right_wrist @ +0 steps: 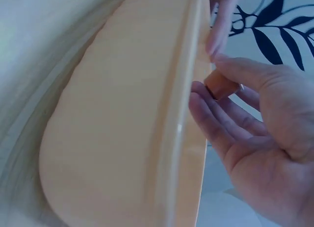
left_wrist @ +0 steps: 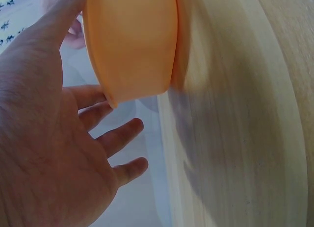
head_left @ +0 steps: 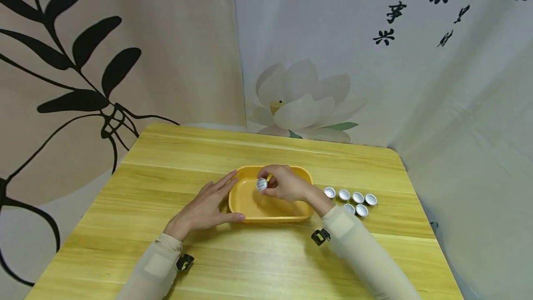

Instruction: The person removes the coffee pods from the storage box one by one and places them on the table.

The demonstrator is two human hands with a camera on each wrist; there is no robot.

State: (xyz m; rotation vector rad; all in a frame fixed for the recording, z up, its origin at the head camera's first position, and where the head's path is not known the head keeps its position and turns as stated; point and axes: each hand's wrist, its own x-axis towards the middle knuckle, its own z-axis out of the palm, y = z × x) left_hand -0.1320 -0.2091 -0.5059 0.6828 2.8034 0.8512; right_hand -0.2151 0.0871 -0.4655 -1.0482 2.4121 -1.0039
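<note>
An orange-yellow plastic tray (head_left: 272, 219) with rounded corners sits on the wooden table. My right hand (head_left: 287, 184) is over it, pinching a small round capsule (head_left: 261, 184) with a silvery printed top between thumb and fingers. In the right wrist view the capsule (right_wrist: 222, 85) shows a brownish side, held beside the tray wall (right_wrist: 167, 138). My left hand (head_left: 208, 207) spans the tray's left end, fingers extended along the left rim and thumb at the near rim. From the left wrist view, fingertips of the left hand (left_wrist: 64, 124) touch the tray's edge (left_wrist: 132, 45), other fingers spread apart.
Several similar silver-topped capsules (head_left: 358, 198) stand in two short rows on the table, right of the tray. The pale wooden table (head_left: 258, 263) reaches back to a printed curtain (head_left: 308, 36) with leaves, a lotus and dark characters.
</note>
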